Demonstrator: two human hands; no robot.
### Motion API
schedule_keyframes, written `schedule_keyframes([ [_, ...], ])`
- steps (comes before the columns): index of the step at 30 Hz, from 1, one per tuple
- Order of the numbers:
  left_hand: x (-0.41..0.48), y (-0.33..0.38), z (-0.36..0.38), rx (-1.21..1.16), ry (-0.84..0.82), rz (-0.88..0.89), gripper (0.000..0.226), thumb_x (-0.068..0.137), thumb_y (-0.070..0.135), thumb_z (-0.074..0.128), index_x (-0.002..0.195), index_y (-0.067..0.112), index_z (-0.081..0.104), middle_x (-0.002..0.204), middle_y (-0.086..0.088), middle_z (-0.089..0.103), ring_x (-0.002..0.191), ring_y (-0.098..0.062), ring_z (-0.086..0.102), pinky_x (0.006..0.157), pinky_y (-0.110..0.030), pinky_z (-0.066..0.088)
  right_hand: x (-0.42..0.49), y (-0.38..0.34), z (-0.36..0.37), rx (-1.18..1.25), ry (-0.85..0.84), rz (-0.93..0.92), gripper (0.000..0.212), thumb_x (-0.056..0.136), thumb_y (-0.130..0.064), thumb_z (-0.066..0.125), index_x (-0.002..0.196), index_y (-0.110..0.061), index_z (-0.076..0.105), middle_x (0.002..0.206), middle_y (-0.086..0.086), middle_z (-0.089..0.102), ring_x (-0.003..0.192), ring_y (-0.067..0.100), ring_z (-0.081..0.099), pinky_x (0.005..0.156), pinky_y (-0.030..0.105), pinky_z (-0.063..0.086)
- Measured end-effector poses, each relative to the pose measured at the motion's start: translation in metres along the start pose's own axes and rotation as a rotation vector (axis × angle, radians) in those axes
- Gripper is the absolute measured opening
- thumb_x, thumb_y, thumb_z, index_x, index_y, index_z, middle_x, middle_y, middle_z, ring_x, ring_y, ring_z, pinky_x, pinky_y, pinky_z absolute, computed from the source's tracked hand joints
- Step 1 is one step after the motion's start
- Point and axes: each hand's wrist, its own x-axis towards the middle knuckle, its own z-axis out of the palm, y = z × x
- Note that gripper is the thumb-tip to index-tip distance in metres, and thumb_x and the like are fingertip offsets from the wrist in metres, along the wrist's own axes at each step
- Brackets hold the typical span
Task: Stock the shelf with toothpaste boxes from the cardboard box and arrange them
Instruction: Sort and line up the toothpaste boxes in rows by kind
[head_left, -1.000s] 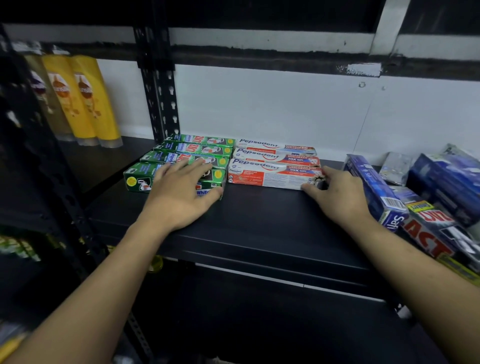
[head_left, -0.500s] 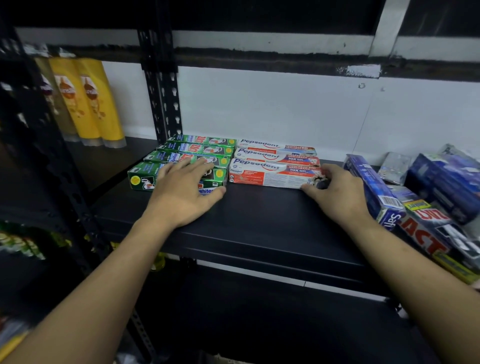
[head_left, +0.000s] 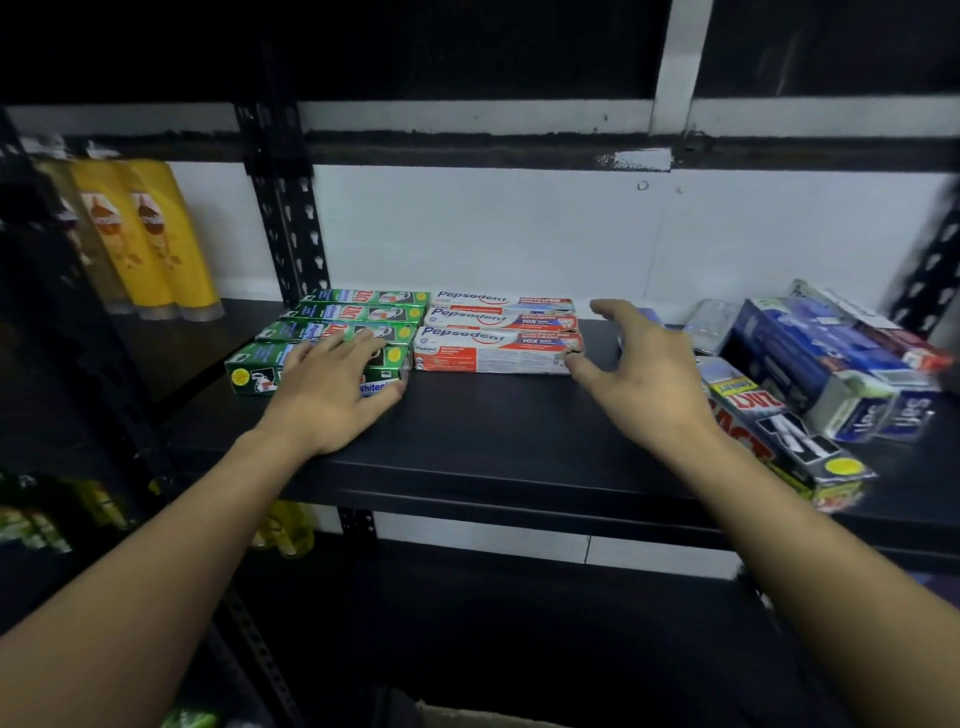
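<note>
Several green toothpaste boxes (head_left: 358, 313) lie in a row at the left of the black shelf (head_left: 493, 431). Three white-and-red Pepsodent boxes (head_left: 498, 345) lie beside them. My left hand (head_left: 332, 395) rests flat on the front green box, fingers straight. My right hand (head_left: 639, 364) hovers just right of the Pepsodent boxes, fingers spread and holding nothing; its thumb is close to the front box's end. A corner of the cardboard box (head_left: 467, 717) shows at the bottom edge.
A loose heap of blue boxes (head_left: 810, 358) and a dark Zact box (head_left: 779, 431) lies at the shelf's right. Yellow bottles (head_left: 150, 239) stand on the neighbouring shelf at left. A perforated black upright (head_left: 283, 218) divides the two shelves.
My right hand has lifted off the end of the front Pepsodent box and spread its fingers. My left hand stays on the green box.
</note>
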Motion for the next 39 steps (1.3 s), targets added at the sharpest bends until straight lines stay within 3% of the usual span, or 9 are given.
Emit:
schedule_keyframes([
  [3, 0.0, 0.001, 0.0, -0.014, -0.008, -0.007, 0.07, 0.092, 0.068, 0.036, 0.15, 0.03, 0.033, 0.16, 0.006, 0.028, 0.148, -0.02, 0.021, 0.119, -0.047, 0.012, -0.004, 0.004, -0.023, -0.035, 0.022, -0.021, 0.055, 0.084, -0.034, 0.071, 0.135, -0.023, 0.054, 0.11, 0.002, 0.068, 0.107, 0.024, 0.061, 0.088, 0.026, 0.041],
  [6, 0.001, 0.002, -0.001, -0.024, -0.012, -0.016, 0.067, 0.092, 0.065, 0.04, 0.148, 0.029, 0.035, 0.159, 0.004, 0.03, 0.148, -0.022, 0.022, 0.119, -0.048, 0.011, -0.01, 0.008, -0.033, -0.075, 0.016, -0.031, 0.054, 0.084, -0.034, 0.071, 0.135, -0.023, 0.054, 0.126, 0.004, 0.065, 0.114, 0.024, 0.059, 0.094, 0.025, 0.039],
  [13, -0.002, 0.001, -0.002, -0.047, -0.005, -0.004, 0.065, 0.092, 0.064, 0.041, 0.147, 0.029, 0.036, 0.157, 0.002, 0.036, 0.147, -0.023, 0.024, 0.119, -0.05, 0.012, -0.033, 0.017, -0.005, -0.118, -0.162, -0.087, 0.054, 0.086, -0.033, 0.07, 0.136, -0.021, 0.054, 0.124, 0.005, 0.065, 0.118, 0.022, 0.055, 0.095, 0.024, 0.04],
  [18, -0.005, 0.01, -0.008, 0.043, 0.077, 0.078, 0.075, 0.086, 0.076, 0.029, 0.146, 0.032, 0.037, 0.161, 0.006, 0.026, 0.15, -0.02, 0.013, 0.119, -0.05, 0.003, -0.022, 0.01, -0.014, -0.174, -0.127, -0.144, 0.052, 0.087, -0.033, 0.066, 0.136, -0.021, 0.054, 0.123, 0.005, 0.065, 0.119, 0.023, 0.054, 0.092, 0.028, 0.042],
  [25, 0.01, 0.122, -0.025, -0.145, 0.159, 0.306, 0.077, 0.081, 0.074, 0.03, 0.143, 0.03, 0.044, 0.151, 0.005, 0.044, 0.143, -0.018, 0.03, 0.118, -0.045, 0.015, 0.001, 0.034, -0.067, -0.337, -0.061, -0.165, 0.043, 0.088, -0.036, 0.059, 0.129, -0.022, 0.058, 0.107, 0.007, 0.071, 0.104, 0.031, 0.062, 0.082, 0.038, 0.052],
  [29, 0.016, 0.21, -0.022, -0.394, 0.121, 0.402, 0.069, 0.08, 0.072, 0.04, 0.134, 0.03, 0.05, 0.135, 0.005, 0.057, 0.128, -0.02, 0.046, 0.107, -0.041, 0.033, 0.008, 0.069, -0.107, -0.408, -0.029, -0.114, 0.043, 0.086, -0.037, 0.058, 0.126, -0.022, 0.059, 0.09, 0.003, 0.073, 0.093, 0.029, 0.065, 0.081, 0.041, 0.053],
  [31, 0.017, 0.246, -0.018, -0.512, 0.092, 0.421, 0.067, 0.08, 0.068, 0.046, 0.134, 0.029, 0.052, 0.133, 0.005, 0.058, 0.127, -0.019, 0.047, 0.105, -0.039, 0.036, 0.01, 0.088, -0.128, -0.435, -0.006, -0.058, 0.041, 0.086, -0.038, 0.058, 0.124, -0.022, 0.061, 0.098, 0.004, 0.074, 0.098, 0.031, 0.064, 0.081, 0.039, 0.053],
  [37, 0.011, 0.292, 0.015, -0.573, 0.0, 0.452, 0.069, 0.082, 0.073, 0.037, 0.138, 0.036, 0.05, 0.149, 0.016, 0.043, 0.143, -0.012, 0.028, 0.114, -0.04, 0.023, 0.012, 0.148, -0.171, -0.368, 0.062, 0.272, 0.041, 0.088, -0.036, 0.063, 0.127, -0.023, 0.062, 0.101, 0.012, 0.07, 0.097, 0.032, 0.064, 0.08, 0.033, 0.047],
  [39, 0.012, 0.292, 0.018, -0.525, -0.002, 0.465, 0.069, 0.082, 0.074, 0.033, 0.137, 0.037, 0.051, 0.151, 0.02, 0.04, 0.146, -0.011, 0.022, 0.115, -0.039, 0.019, 0.011, 0.163, -0.177, -0.281, 0.07, 0.381, 0.048, 0.088, -0.045, 0.064, 0.132, -0.024, 0.06, 0.118, 0.008, 0.069, 0.11, 0.026, 0.062, 0.092, 0.032, 0.046],
])
